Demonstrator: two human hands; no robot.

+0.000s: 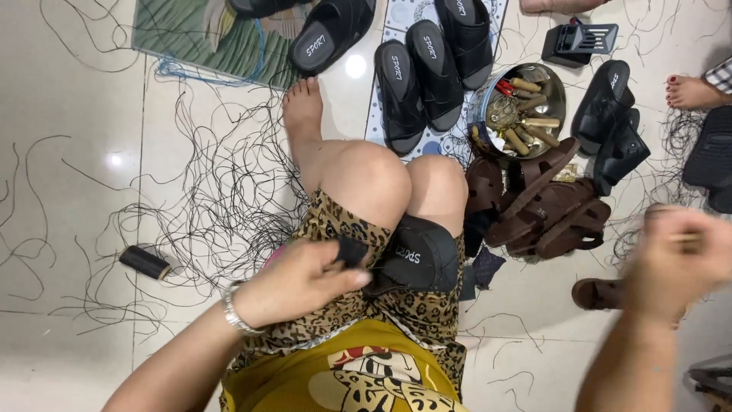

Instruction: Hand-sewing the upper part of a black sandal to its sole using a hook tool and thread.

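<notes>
Left hand (301,281) fingers pinching black sandal (415,255) on lap, right hand (671,255) blurred, grip unclear.

one black sandal (415,258) on the lap, one thread spool (143,262), one round metal tin (521,109) of tools

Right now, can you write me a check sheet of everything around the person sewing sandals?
Surface: pale tiled floor, glossy.
Job's things: black sandal on the lap; left hand pinches its strap.
Clutter: black sandals, brown sandals, metal bowl of wooden-handled tools, black spool.
Fingers: right hand raised, blurred; grip unclear.
Cables: nothing seen; loose black thread strewn about.
Surroundings: green mat, another person's foot.
</notes>
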